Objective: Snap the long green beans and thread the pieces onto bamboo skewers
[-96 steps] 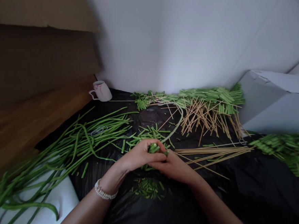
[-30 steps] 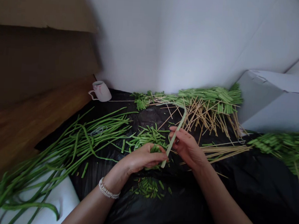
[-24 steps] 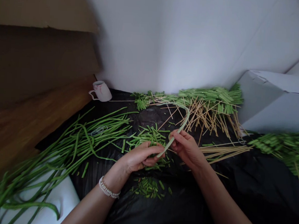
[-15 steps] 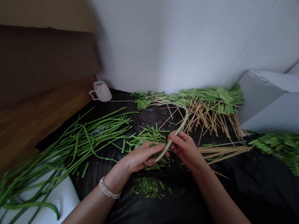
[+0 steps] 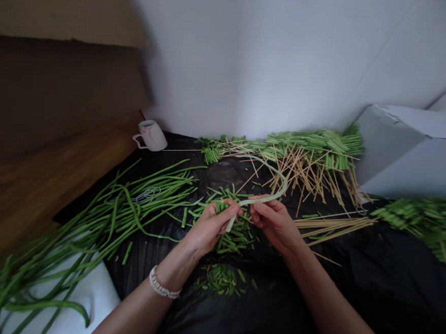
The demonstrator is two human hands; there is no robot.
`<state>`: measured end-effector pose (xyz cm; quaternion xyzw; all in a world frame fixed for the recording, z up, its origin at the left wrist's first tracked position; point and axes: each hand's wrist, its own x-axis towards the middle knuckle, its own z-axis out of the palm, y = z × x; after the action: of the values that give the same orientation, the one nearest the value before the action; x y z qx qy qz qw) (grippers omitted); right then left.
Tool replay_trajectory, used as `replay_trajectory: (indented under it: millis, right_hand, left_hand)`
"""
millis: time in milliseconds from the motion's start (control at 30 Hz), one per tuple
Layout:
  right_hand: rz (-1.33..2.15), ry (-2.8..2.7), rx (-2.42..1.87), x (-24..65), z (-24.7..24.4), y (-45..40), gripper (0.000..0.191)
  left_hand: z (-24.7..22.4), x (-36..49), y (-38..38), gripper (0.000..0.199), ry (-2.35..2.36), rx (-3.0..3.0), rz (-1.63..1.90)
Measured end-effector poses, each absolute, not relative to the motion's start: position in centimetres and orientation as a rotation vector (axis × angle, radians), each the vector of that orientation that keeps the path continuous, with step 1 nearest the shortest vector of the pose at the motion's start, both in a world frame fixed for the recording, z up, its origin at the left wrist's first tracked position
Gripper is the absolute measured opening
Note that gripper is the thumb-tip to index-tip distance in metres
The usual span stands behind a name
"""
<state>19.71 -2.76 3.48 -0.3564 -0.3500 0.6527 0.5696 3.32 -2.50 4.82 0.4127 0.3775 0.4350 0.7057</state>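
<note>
A pale green long bean (image 5: 284, 184) is pinched between the thumb and fingers of my left hand (image 5: 210, 228), near its close end. Its short tip bends sharply down at my left thumb; whether it has snapped cannot be seen. My right hand (image 5: 274, 222) is closed on the same bean just to the right, and the rest curves up and back over the black sheet. Short green pieces show by my left fingers, perhaps held in them. Beneath both hands lies a heap of short bean pieces (image 5: 233, 243), with a smaller pile of bean ends (image 5: 220, 280) nearer me.
Whole long beans (image 5: 161, 183) spread to the left, partly over a white surface (image 5: 103, 286). Bare wooden skewers (image 5: 333, 224) lie right. Skewered bean pieces (image 5: 316, 142) are stacked at the back, more (image 5: 425, 217) at far right. A mug (image 5: 154, 137) and white box (image 5: 411, 149) stand behind.
My left hand has turned and its grip closed at the bean's near end, bending the tip downward. The bean's long part has swung lower and to the right.
</note>
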Motion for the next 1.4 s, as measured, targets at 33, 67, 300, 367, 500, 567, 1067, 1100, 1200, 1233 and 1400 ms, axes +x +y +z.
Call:
replay_trajectory:
  millis: [33, 67, 300, 367, 500, 567, 1067, 1100, 1200, 1233, 1400]
  right_hand:
    - [1.510, -0.837, -0.842, 19.6, 3.4, -2.8, 0.024]
    - [1.488, -0.860, -0.846, 19.6, 3.2, -2.8, 0.024]
    - [1.373, -1.117, -0.870, 18.9, 2.6, -3.3, 0.019]
    - [1.338, -1.314, -0.868, 18.2, 2.6, -3.9, 0.018]
    - [1.394, -1.503, -0.832, 17.2, 2.7, -4.7, 0.023]
    - [1.422, -1.452, -0.848, 17.5, 2.8, -4.6, 0.026]
    - [1.395, -1.370, -0.996, 18.7, 3.1, -3.7, 0.037]
    - [1.397, -1.300, -0.978, 18.8, 2.9, -3.5, 0.037]
    - [1.403, -1.079, -0.899, 19.4, 2.5, -2.9, 0.036]
    - [1.405, -1.047, -0.887, 19.5, 2.4, -2.8, 0.036]
    - [1.412, -1.107, -0.934, 19.8, 2.6, -2.8, 0.038]
  left_hand:
    - [4.9, 3.5, -2.6, 0.033, 0.853, 0.900, 1.001]
    - [4.9, 3.6, -2.6, 0.033, 0.869, 0.887, 1.034]
    - [4.5, 3.8, -2.3, 0.035, 0.924, 0.810, 1.187]
    - [4.5, 3.5, -1.9, 0.035, 0.912, 0.778, 1.210]
    - [4.9, 2.5, -1.3, 0.027, 0.849, 0.730, 1.172]
    - [5.2, 2.2, -1.2, 0.022, 0.766, 0.676, 1.107]
    - [4.6, 2.7, -2.2, 0.038, 0.894, 1.146, 0.801]
    - [4.6, 2.6, -2.1, 0.038, 0.899, 1.147, 0.807]
    - [4.6, 2.4, -2.1, 0.037, 0.898, 1.163, 0.798]
    - [4.7, 2.3, -2.1, 0.038, 0.888, 1.172, 0.773]
    - [4.9, 2.0, -2.2, 0.039, 0.819, 1.183, 0.616]
